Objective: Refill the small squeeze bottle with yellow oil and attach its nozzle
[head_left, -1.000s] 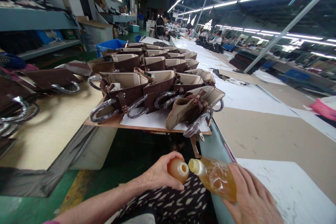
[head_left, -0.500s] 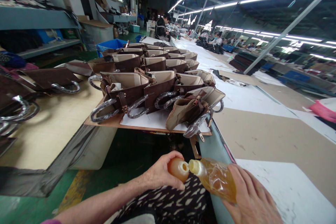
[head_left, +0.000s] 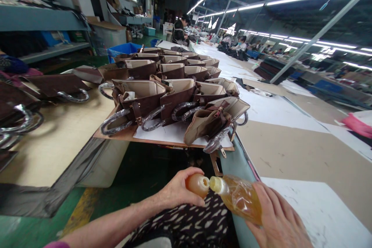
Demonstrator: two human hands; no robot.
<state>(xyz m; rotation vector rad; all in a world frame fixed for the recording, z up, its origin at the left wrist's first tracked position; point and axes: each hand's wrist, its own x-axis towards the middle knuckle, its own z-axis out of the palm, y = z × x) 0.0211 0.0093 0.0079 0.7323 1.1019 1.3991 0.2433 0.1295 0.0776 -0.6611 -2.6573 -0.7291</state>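
Observation:
My left hand (head_left: 178, 190) is closed around a small amber bottle (head_left: 196, 186), its uncapped mouth turned to the right. A larger clear plastic bottle (head_left: 240, 198) with yellow-brown liquid lies tilted in my right hand (head_left: 280, 217), fingers wrapped round its base. The two open necks face each other almost mouth to mouth, above my patterned lap (head_left: 186, 223). I cannot tell whether they touch. Just beyond my hands, brown handbags (head_left: 177, 100) with plastic-wrapped handles stand open in rows on a board; the nearest bag (head_left: 203, 124) leans over at the edge.
To the right runs a long worktable (head_left: 285, 143) covered with brown board and white paper. More brown bags (head_left: 58, 87) lie on the pale table at left. A blue bin (head_left: 122, 51) stands behind the rows. Farther back a person (head_left: 180, 31) works; others sit along the table.
The view has shifted very slightly. Both hands keep the bottles in nearly the same position, neck to neck.

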